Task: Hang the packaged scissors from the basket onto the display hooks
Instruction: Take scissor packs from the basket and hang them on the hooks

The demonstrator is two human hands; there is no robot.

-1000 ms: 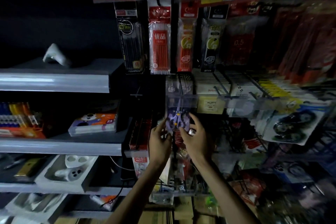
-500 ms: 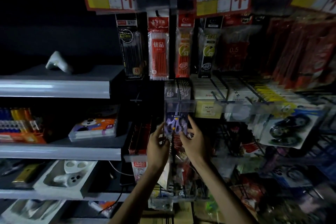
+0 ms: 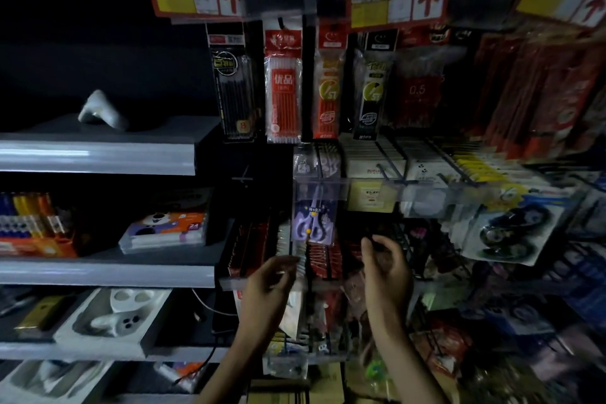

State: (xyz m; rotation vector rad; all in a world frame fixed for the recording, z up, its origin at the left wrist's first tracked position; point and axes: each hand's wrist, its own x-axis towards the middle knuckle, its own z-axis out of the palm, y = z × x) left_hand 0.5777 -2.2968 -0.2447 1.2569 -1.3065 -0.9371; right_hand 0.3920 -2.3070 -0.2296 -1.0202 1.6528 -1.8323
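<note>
Light: dim throughout, upper left nearly black.
Glare: pale sheen along the grey shelf edges (image 3: 98, 157).
Blur: right-side hanging packets (image 3: 541, 75) smeared; frame edges bowed.

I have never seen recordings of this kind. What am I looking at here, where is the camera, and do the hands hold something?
There is no machine here. A person wears one wide-angle camera on the head, looking forward and down, so you see their own two bare arms. The place is a dim stationery display: grey shelves on the left, hanging packs of pen refills above. The packaged scissors, purple, hang in the middle behind a clear label strip; the hook itself is hard to see. The left hand and the right hand are just below the pack, apart from it, fingers loosely curled, holding nothing.
</note>
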